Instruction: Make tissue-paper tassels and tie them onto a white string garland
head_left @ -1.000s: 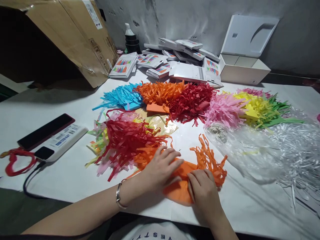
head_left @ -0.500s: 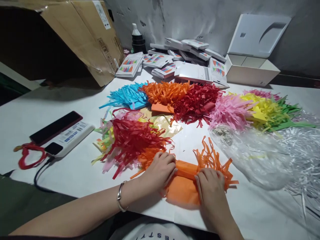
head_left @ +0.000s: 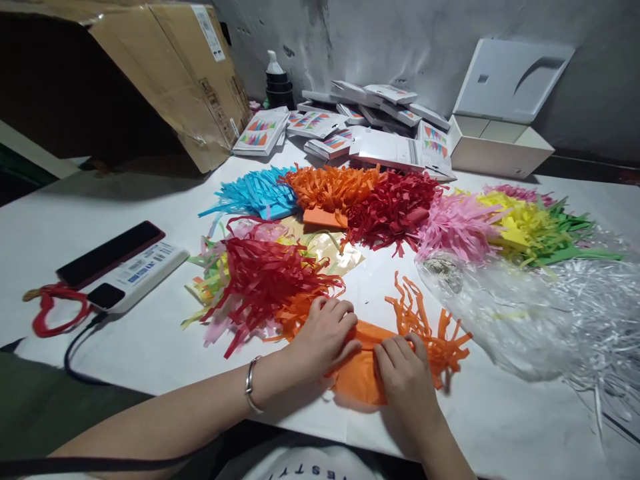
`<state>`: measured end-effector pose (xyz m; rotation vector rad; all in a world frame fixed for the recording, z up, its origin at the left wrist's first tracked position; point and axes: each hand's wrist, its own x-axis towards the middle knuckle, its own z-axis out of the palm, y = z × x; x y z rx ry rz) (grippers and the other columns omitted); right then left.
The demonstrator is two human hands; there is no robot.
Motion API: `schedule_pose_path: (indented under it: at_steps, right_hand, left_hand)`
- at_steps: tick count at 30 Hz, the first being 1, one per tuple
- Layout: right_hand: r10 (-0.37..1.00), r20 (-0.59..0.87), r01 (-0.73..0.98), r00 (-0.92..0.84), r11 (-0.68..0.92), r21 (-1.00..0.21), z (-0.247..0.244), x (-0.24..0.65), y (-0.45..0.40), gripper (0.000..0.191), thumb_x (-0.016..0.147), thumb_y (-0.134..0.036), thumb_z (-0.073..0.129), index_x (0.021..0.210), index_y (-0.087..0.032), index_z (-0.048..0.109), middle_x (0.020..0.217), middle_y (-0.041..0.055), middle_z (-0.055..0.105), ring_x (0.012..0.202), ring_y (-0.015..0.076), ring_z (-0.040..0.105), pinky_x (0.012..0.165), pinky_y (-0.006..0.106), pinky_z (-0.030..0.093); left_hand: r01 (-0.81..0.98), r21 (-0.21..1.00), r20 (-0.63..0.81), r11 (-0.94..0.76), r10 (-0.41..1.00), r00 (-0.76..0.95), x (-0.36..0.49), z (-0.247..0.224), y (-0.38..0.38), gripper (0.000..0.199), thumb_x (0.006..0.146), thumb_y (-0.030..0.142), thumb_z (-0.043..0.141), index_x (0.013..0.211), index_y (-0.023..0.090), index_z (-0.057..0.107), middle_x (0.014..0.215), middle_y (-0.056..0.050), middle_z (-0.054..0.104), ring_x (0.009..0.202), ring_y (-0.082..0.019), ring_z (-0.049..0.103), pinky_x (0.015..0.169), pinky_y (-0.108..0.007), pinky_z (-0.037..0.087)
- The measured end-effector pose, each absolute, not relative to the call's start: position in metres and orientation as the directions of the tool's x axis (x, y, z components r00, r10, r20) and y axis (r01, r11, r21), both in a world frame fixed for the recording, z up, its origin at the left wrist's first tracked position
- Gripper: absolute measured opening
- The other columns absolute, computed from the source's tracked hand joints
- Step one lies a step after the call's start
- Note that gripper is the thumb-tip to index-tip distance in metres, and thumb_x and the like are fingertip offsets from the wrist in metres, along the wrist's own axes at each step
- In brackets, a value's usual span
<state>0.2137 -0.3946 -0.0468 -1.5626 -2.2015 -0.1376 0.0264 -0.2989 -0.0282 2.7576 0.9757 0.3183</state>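
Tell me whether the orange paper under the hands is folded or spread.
Partly folded: between the left hand and right hand, the orange paper shows a folded-over band along its far side; its near part lies spread.

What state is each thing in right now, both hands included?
Orange paper: partly folded
Left hand: resting on the orange paper
Right hand: touching the orange paper
Red fringe: bunched, strips loose
White box: lid up
Printed boxes: loosely heaped
White device: cable plugged in
Clear plastic bag: crumpled
Cardboard box: open or shut unclear
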Motion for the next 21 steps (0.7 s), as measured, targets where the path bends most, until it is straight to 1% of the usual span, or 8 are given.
schedule_pose_path:
  at_steps: [2,4,5,7,10,15,17,21]
  right_hand:
    - [0.89,0.41,0.919,-0.201,0.316,-0.234,-0.046,0.213,-0.393,0.026,0.096,-0.009,0.043,0.078,-0.019,0.059,0.072,0.0014,0.058,0.074,0.0175,0.053,0.093,0.039,0.036]
    - [0.89,0.419,0.906,-0.179,0.316,-0.283,-0.043,0.211,-0.391,0.02,0.097,-0.013,0.046,0.085,-0.018,0.061,0.08,0.0028,0.062,0.079,0.0177,0.055,0.095,0.04,0.035]
    - [0.885,0.421,0.9,-0.197,0.334,-0.28,-0.042,0.209,-0.391,0.018,0.098,-0.014,0.046,0.091,-0.018,0.062,0.085,0.0041,0.064,0.083,0.0186,0.056,0.096,0.041,0.034]
    - [0.867,0.425,0.894,-0.262,0.383,-0.231,-0.042,0.207,-0.392,0.022,0.098,-0.012,0.042,0.096,-0.018,0.063,0.087,0.0053,0.065,0.083,0.0198,0.056,0.097,0.042,0.034]
    - [0.835,0.428,0.883,-0.346,0.444,-0.152,-0.047,0.21,-0.397,0.03,0.097,-0.007,0.038,0.091,-0.017,0.065,0.08,0.0052,0.064,0.078,0.0202,0.055,0.095,0.041,0.037]
    - [0.791,0.506,0.853,-0.343,0.488,-0.185,-0.054,0.229,-0.415,0.033,0.097,-0.007,0.037,0.109,-0.015,0.067,0.1,0.0103,0.07,0.101,0.0249,0.06,0.106,0.046,0.036]
    - [0.819,0.492,0.86,-0.295,0.452,-0.238,-0.055,0.23,-0.42,0.03,0.097,-0.008,0.04,0.11,-0.016,0.066,0.103,0.0097,0.07,0.105,0.0249,0.06,0.109,0.049,0.034]
    - [0.904,0.413,0.896,-0.111,0.271,-0.353,-0.052,0.22,-0.419,0.02,0.097,-0.01,0.045,0.095,-0.02,0.063,0.101,0.0073,0.068,0.103,0.0236,0.061,0.11,0.053,0.034]
  left_hand:
    - [0.481,0.22,0.24,-0.849,0.525,0.817,0.023,-0.033,-0.301,0.015,0.092,0.03,0.064,0.101,0.019,0.063,0.112,-0.01,0.064,0.101,-0.027,0.052,0.094,-0.048,0.033]
    - [0.381,0.188,0.296,-0.905,0.422,0.857,0.021,-0.04,-0.302,0.004,0.094,0.02,0.059,0.097,0.021,0.063,0.108,-0.007,0.065,0.101,-0.025,0.053,0.097,-0.047,0.031]
    - [0.355,0.189,0.306,-0.916,0.398,0.865,0.02,-0.043,-0.302,0.008,0.095,0.016,0.058,0.093,0.021,0.063,0.103,-0.005,0.066,0.099,-0.023,0.053,0.097,-0.045,0.032]
    - [0.338,0.217,0.306,-0.916,0.393,0.867,0.019,-0.048,-0.302,0.011,0.094,0.014,0.058,0.087,0.02,0.063,0.093,-0.004,0.066,0.094,-0.022,0.053,0.094,-0.043,0.033]
    - [0.335,0.251,0.283,-0.908,0.399,0.872,0.016,-0.048,-0.301,0.014,0.093,0.016,0.06,0.08,0.02,0.062,0.085,-0.003,0.064,0.088,-0.02,0.052,0.09,-0.041,0.034]
    - [0.264,0.287,0.195,-0.921,0.326,0.925,0.006,-0.035,-0.299,0.009,0.093,0.021,0.064,0.083,0.021,0.064,0.083,-0.002,0.063,0.085,-0.02,0.051,0.084,-0.039,0.034]
    - [0.29,0.34,0.165,-0.895,0.36,0.918,0.005,-0.029,-0.3,0.012,0.095,0.022,0.062,0.083,0.021,0.063,0.085,-0.002,0.064,0.084,-0.019,0.052,0.082,-0.037,0.034]
    - [0.455,0.411,0.137,-0.79,0.547,0.826,0.012,-0.028,-0.304,0.016,0.094,0.017,0.057,0.079,0.018,0.061,0.091,-0.004,0.064,0.086,-0.019,0.054,0.08,-0.037,0.033]
